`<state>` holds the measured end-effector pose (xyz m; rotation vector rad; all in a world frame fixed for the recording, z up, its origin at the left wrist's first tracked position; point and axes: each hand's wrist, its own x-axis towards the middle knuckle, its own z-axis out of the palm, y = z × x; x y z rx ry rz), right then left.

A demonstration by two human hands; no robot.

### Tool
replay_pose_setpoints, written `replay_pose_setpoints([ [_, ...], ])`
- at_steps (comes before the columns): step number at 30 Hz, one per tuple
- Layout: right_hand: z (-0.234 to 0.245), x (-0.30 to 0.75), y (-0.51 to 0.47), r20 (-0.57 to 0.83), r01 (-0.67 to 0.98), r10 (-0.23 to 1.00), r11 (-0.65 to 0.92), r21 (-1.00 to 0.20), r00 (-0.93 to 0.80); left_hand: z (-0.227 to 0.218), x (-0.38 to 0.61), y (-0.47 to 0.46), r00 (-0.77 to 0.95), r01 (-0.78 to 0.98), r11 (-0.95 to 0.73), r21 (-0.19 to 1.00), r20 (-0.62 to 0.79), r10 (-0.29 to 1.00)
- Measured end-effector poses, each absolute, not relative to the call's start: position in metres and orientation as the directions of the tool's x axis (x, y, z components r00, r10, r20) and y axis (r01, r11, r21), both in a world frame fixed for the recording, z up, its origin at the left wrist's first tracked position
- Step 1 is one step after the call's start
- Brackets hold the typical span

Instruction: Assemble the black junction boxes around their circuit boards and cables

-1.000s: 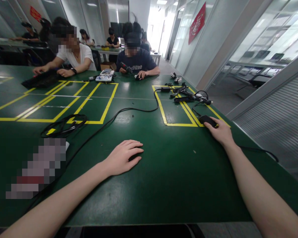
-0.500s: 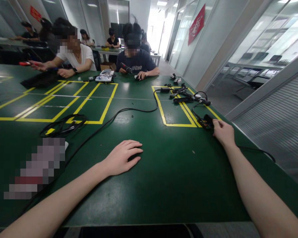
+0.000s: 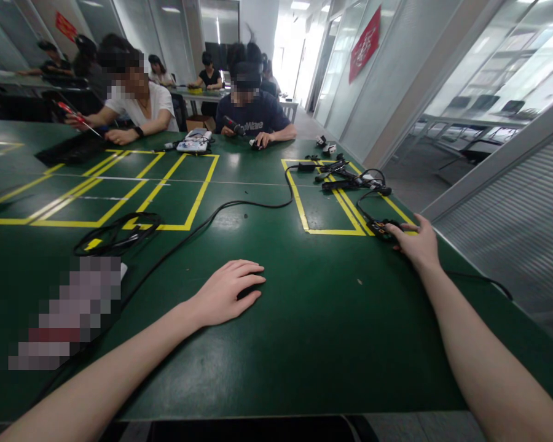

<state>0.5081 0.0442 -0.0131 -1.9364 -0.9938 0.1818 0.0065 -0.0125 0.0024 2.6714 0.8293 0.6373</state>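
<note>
My left hand (image 3: 233, 291) lies palm down on the green table (image 3: 295, 344), its fingers stretched out and nothing held. At the right, my right hand (image 3: 418, 242) is open, thumb and fingers spread apart. Its thumb reaches over the near end of a small black device (image 3: 381, 228) with coloured spots, a cable running from it. Whether the thumb presses on the device or only hovers over it, I cannot tell. The device rests at the corner of a yellow tape outline (image 3: 336, 233). Just beyond it lies a tangle of black cables and dark parts (image 3: 343, 181).
A black cable (image 3: 221, 207) crosses the table to a small black box (image 3: 306, 166). Coiled cable (image 3: 120, 233) and a blurred-out flat item (image 3: 76, 307) lie at left. Opposite sit two people, one holding a red-handled screwdriver (image 3: 71, 112), the other a dark tool (image 3: 233, 126).
My right hand has loosened from a closed grip at the black device, its fingers now spread apart. The left hand stays put. Across the table, a person's red-handled screwdriver has tilted downward.
</note>
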Motion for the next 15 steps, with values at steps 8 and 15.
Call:
replay_pose_setpoints([
  [8, -0.005, 0.492, 0.043, 0.375, 0.746, 0.728, -0.276, -0.606, 0.574, 0.001, 0.007, -0.012, 0.74, 0.469, -0.803, 0.367, 0.333, 0.584],
  [15, -0.01, 0.51, 0.044, 0.472, 0.803, 0.746, -0.139, -0.58, 0.47, 0.001, 0.006, -0.012, 0.741, 0.464, -0.799, 0.382, 0.326, 0.586],
])
